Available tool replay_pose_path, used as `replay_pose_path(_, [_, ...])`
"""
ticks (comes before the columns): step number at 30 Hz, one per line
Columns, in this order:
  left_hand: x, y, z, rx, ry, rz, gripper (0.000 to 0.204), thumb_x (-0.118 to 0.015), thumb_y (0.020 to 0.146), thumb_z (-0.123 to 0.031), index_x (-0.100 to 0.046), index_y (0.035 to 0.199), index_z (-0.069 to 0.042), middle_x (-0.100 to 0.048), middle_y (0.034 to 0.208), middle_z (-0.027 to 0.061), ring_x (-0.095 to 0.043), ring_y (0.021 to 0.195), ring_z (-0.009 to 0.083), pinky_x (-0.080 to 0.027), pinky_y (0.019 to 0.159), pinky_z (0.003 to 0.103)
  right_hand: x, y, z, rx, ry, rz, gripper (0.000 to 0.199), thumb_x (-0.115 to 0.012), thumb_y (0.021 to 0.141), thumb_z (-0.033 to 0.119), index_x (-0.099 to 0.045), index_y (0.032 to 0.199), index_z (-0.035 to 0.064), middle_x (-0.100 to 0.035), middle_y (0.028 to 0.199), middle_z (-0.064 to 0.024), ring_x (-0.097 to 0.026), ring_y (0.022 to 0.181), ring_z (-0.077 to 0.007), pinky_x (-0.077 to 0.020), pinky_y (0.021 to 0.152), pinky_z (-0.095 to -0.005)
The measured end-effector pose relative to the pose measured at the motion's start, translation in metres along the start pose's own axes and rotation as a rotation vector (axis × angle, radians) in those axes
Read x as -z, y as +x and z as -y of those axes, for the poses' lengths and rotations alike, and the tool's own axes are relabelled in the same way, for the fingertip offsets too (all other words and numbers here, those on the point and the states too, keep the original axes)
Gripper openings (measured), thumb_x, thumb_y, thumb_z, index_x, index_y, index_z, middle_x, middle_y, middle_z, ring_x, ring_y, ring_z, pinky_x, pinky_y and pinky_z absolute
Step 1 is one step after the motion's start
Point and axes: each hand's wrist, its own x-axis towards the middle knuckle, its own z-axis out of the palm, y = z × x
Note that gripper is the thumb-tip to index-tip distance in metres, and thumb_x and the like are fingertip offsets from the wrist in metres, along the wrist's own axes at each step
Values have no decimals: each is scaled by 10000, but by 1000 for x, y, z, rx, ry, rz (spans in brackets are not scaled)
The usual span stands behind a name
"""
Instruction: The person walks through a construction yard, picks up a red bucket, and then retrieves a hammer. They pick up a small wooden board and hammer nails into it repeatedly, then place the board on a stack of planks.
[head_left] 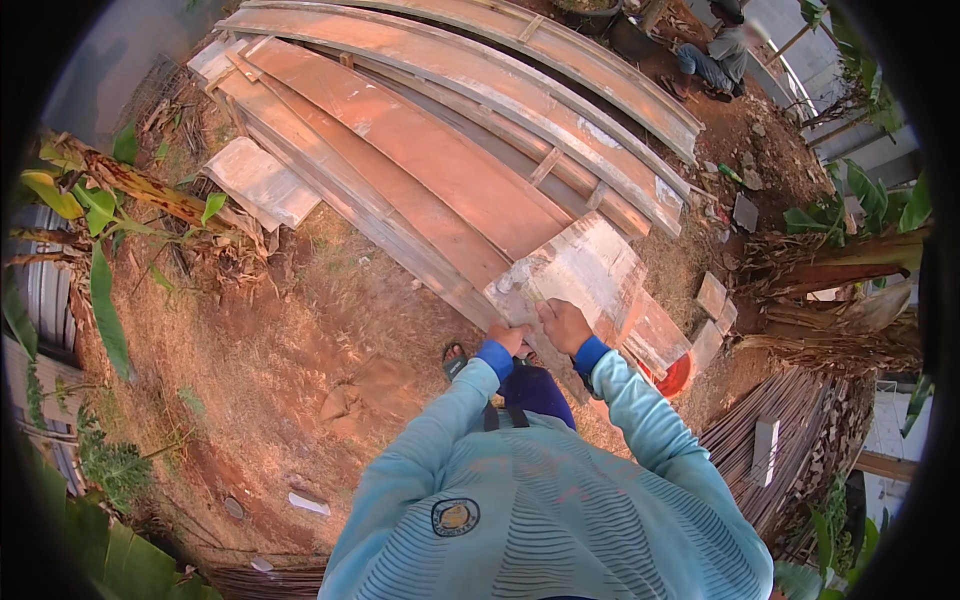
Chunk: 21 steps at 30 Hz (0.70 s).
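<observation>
Board: pale, cement-stained plank end [580, 275] that I am lifting; it lies on top of the stack, its near edge at my hands, just in front of my body.
Left hand: my left hand [510, 338] is closed over the near left corner of the board, fingers wrapped under the edge.
Right hand: my right hand [565, 325] is clamped on the same near edge, just beside the left, thumb on top.
Stack: long reddish formwork planks [430, 170] run away from me up and to the left, with framed panels [560, 110] lying beyond them.
Footing: my sandalled foot [455, 358] stands on red dirt [300, 380], close against the stack's corner.
Nearby: an orange bucket [677, 378] sits just beside the board's right end, a bundle of thin rods [780, 440] lies to my right, and another person [715, 55] crouches well apart at the far end.
Grip advice: I judge my hands sit too close together for a long board; spreading them along the edge would stop it twisting.
Lift advice: I would raise the end slowly, keep toes back from the stack, and clear the bucket as it swings.
</observation>
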Motion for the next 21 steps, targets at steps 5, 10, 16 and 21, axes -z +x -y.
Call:
replay_pose_path(5, [5, -7, 3, -56, 1, 18, 323, -616, 801, -15, -539, 1110, 44, -642, 972, 175, -675, 766, 298, -590, 580, 401, 32, -8, 62, 112, 162, -372, 386, -460, 959, 359, -544, 865, -6, -608, 695, -220, -603, 641, -385, -450, 566, -409])
replay_pose_path(10, [0, -1, 5, -65, 110, 42, 364, -629, 789, 2, -537, 1139, 46, -649, 981, 170, -675, 794, 297, -587, 601, 402, 20, 5, 17, 191, -197, -341, 336, -465, 957, 310, -517, 848, -4, -606, 684, -221, -598, 632, -404, -450, 552, -437])
replay_pose_path(16, [20, 2, 33, -3, -28, 16, 348, -655, 784, -12, -568, 1118, 34, -653, 995, 148, -669, 849, 297, -589, 678, 410, 49, 13, 22, 69, 270, -156, 421, -471, 955, 382, -534, 807, -7, -520, 590, -134, -541, 554, -226, -417, 537, -346])
replay_pose_path(21, [11, 5, 27, 47, 98, -46, 366, -646, 794, -13, -542, 1140, 50, -626, 1074, 169, -661, 894, 297, -589, 705, 408, 19, 3, 9, 166, 211, -465, 388, -428, 988, 359, -470, 778, 35, -452, 548, -23, -439, 505, -105, -360, 466, -293])
